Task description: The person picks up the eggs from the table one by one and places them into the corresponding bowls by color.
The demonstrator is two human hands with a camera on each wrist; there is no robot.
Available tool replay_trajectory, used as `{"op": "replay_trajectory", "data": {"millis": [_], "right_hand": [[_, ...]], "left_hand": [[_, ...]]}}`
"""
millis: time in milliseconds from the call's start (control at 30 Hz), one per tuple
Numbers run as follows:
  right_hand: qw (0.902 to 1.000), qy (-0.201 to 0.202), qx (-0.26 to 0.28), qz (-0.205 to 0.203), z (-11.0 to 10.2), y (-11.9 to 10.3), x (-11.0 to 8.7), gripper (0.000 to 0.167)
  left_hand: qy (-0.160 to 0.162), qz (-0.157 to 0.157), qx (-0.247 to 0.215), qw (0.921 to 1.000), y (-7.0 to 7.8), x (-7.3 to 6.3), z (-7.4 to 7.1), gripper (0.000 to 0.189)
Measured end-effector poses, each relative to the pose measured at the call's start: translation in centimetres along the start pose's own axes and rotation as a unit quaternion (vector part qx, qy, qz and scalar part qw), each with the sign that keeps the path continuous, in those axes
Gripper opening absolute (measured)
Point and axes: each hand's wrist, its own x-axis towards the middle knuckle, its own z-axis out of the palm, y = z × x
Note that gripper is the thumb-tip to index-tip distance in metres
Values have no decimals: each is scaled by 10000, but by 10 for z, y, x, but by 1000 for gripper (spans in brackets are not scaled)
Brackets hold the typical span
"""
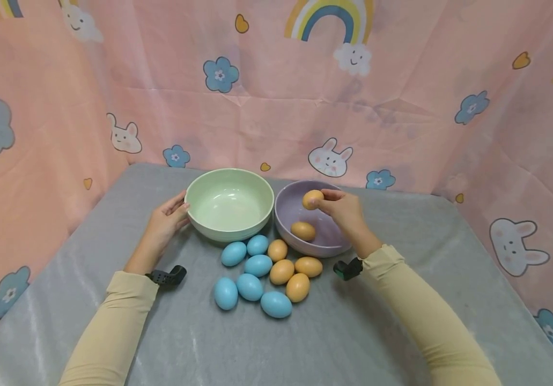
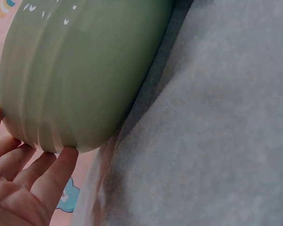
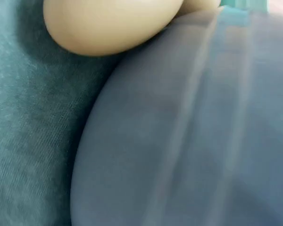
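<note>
My right hand [image 1: 346, 213] pinches an orange egg [image 1: 312, 199] between thumb and fingertips, over the purple bowl [image 1: 283, 228]. Another orange egg [image 1: 302, 231] lies inside that bowl. In the right wrist view the purple bowl's outer wall [image 3: 146, 136] fills much of the picture, an orange egg [image 3: 108, 26] beside it; the hand itself is out of that frame. My left hand [image 1: 164, 222] rests at the left side of the light green bowl [image 1: 225, 234]. In the left wrist view its extended fingers [image 2: 54, 181] touch the bowl's outer wall.
In front of the bowls, on the grey cloth [image 1: 199, 343], lie several blue eggs [image 1: 250, 287] on the left and several orange eggs [image 1: 297, 288] on the right. The two bowls stand side by side. A pink printed curtain [image 1: 276, 123] hangs behind and on both sides.
</note>
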Motion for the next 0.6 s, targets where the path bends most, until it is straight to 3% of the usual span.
{"op": "replay_trajectory", "data": {"millis": [233,600], "right_hand": [[9998,-134,101,81,8,9,11,55],[9988,222,-238,376,14,15,21,53]], "left_hand": [[-14,-4,3,10000,0,0,0,57],[58,-49,118,9999,-2,1,0,57]]}}
